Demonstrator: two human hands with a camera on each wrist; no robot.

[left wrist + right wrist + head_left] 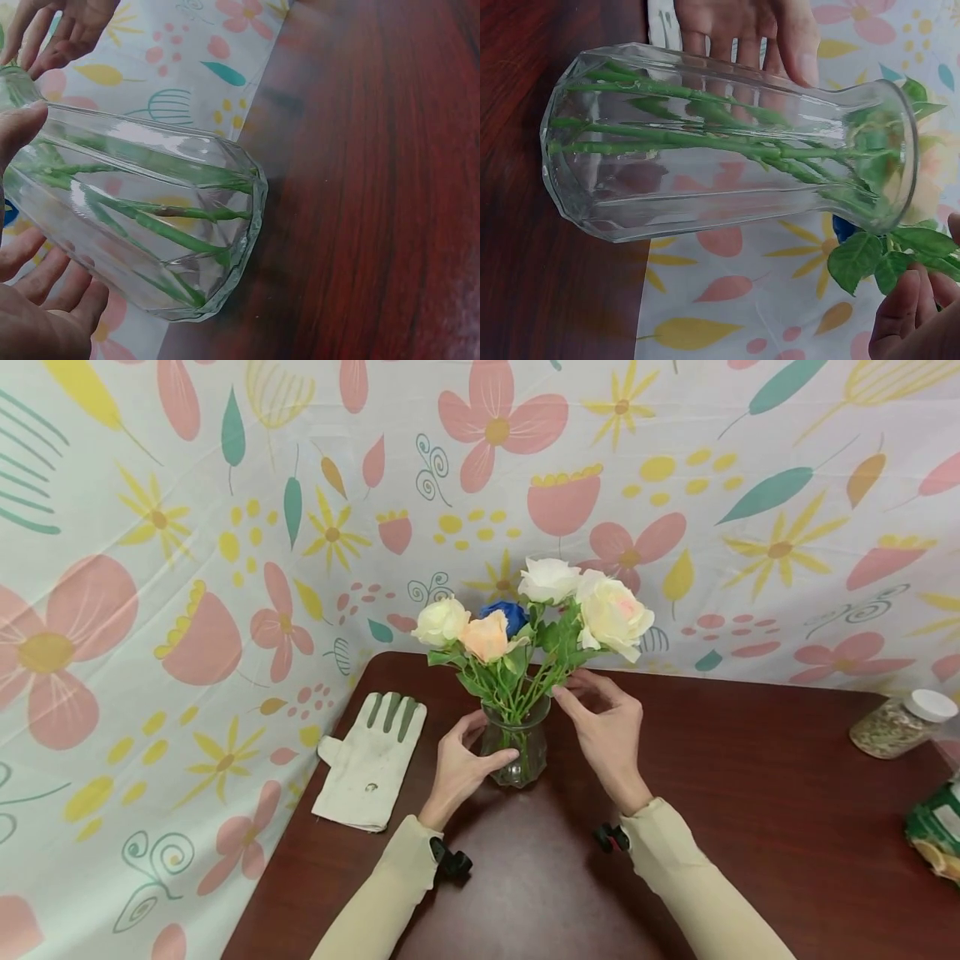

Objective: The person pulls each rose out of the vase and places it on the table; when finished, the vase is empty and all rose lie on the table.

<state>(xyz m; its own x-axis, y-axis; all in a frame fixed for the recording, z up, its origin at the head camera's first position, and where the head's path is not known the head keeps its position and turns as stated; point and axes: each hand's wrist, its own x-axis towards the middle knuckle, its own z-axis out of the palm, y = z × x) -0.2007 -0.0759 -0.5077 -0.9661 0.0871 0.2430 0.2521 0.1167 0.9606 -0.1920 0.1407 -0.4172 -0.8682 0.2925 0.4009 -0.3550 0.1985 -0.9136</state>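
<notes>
A clear faceted glass vase (531,753) stands upright on the table, with green stems (705,142) reaching down inside it. My left hand (463,764) holds the vase, thumb across the front and fingers around its left side. Beside the rim, my right hand (611,731) pinches a leafy rose stem with thumb and fingertips; the leaves (856,262) show there in the right wrist view. Above the vase spread a white rose (550,580), a large cream rose (615,617), a peach rose (486,637), a pale yellow rose (441,622) and a partly hidden blue rose (512,615).
A white work glove (367,768) with grey-green fingers lies left of the vase. At the far right are a white-lidded jar (892,727) and a green package (937,827). Flower-printed cloth (300,568) hangs behind and left of the dark wooden table (750,793).
</notes>
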